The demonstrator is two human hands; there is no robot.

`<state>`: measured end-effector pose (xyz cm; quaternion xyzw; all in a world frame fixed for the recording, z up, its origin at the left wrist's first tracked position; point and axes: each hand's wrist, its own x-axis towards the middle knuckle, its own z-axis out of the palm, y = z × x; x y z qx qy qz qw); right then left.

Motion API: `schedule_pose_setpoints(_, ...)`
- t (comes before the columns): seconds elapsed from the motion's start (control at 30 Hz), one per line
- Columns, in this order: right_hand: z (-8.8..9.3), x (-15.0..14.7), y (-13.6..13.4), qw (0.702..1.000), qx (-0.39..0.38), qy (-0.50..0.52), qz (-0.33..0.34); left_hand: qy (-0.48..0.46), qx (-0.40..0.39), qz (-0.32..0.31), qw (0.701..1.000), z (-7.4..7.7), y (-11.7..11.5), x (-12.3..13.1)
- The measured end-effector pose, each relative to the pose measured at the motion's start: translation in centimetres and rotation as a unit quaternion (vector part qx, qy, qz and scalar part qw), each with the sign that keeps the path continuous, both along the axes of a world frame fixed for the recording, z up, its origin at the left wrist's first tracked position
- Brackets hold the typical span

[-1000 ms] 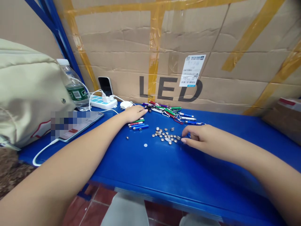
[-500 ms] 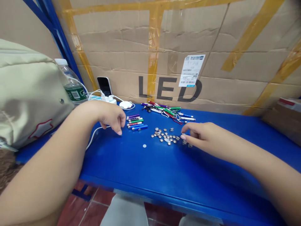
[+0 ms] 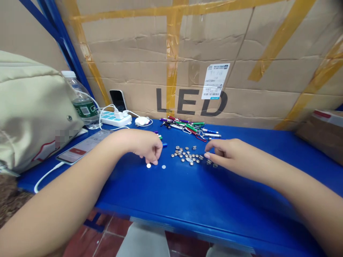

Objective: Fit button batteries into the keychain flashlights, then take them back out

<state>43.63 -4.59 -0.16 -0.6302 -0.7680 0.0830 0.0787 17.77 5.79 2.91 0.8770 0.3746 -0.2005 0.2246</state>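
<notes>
My left hand (image 3: 148,148) is low over the blue table, fingers curled and pressed together; whatever they hold, if anything, is hidden. Just below its fingertips lies a small pale disc (image 3: 148,166), with a greyish disc (image 3: 164,167) to the right. Behind that hand, the ends of several coloured tubes (image 3: 164,145) stick out. My right hand (image 3: 218,151) has thumb and forefinger pinched at the right edge of a cluster of small round metal pieces (image 3: 183,160); a small blue thing shows by its fingers, too small to name. Beyond lies a pile of coloured pens with clips (image 3: 191,127).
At the left are a beige bag (image 3: 32,107), a bottle (image 3: 85,107), a phone with a cable (image 3: 80,151), a power strip (image 3: 116,119) and an upright dark device (image 3: 118,100). A large cardboard box (image 3: 128,53) stands behind the blue table (image 3: 174,200); another box (image 3: 321,134) is at the right.
My left hand has moved right and slightly nearer, now covering most of the tubes. A pale disc now shows below its fingertips, and the phone at the left is uncovered. My right hand stays nearly still.
</notes>
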Motion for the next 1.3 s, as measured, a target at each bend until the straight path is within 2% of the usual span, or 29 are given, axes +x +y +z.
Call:
schedule_pose_setpoints(0.1, -0.1, 0.1, 0.1, 1.0, 0.008, 0.003, 0.004, -0.031, -0.004, -0.004, 1.0, -0.1, -0.6, 0.6)
schedule_pose_setpoints(0.2, -0.2, 0.1, 0.1, 1.0, 0.008, 0.004, 0.006, -0.052, 0.023, -0.018, 0.998, 0.7, -0.7, -0.5)
schedule_pose_setpoints(0.3, -0.2, 0.1, 0.1, 1.0, 0.003, 0.003, 0.003, -0.022, 0.024, -0.018, 0.999, 1.8, -0.4, -2.2)
schedule_pose_setpoints(0.37, -0.2, 0.1, 0.0, 1.0, 0.007, 0.006, 0.003, 0.006, 0.011, 0.0, 1.0, 2.0, -0.3, -2.6)
schedule_pose_setpoints(0.47, -0.3, 0.2, 0.0, 1.0, 0.012, 0.01, 0.01, 0.049, -0.002, 0.005, 0.999, 1.4, -0.5, -1.7)
schedule_pose_setpoints(0.53, -0.3, 0.2, 0.0, 1.0, 0.016, 0.011, 0.014, 0.048, 0.005, -0.015, 0.999, 0.6, -0.7, -0.5)
schedule_pose_setpoints(0.7, -0.4, 0.2, 0.1, 0.999, 0.019, 0.027, 0.019, -0.099, 0.078, -0.073, 0.989, -1.3, -0.2, 1.5)
schedule_pose_setpoints(0.8, -0.4, 0.2, 0.1, 0.999, 0.017, 0.023, 0.018, -0.137, 0.158, -0.082, 0.974, -1.3, 0.6, 1.3)
schedule_pose_setpoints(0.93, -0.3, 0.2, 0.1, 1.0, 0.011, 0.016, 0.014, -0.08, 0.247, -0.06, 0.964, -0.6, 1.5, 0.1)
schedule_pose_setpoints(1.07, -0.3, 0.2, 0.1, 1.0, 0.011, 0.011, 0.015, -0.034, 0.23, -0.048, 0.971, -0.7, 1.8, -0.1)
schedule_pose_setpoints(1.17, -0.4, 0.3, 0.1, 1.0, 0.009, 0.011, 0.013, -0.036, 0.196, -0.044, 0.979, -1.0, 1.7, 0.2)
schedule_pose_setpoints(1.3, -0.3, 0.1, 0.0, 1.0, 0.009, 0.022, 0.013, -0.051, 0.192, -0.04, 0.979, -1.3, 1.4, 0.6)
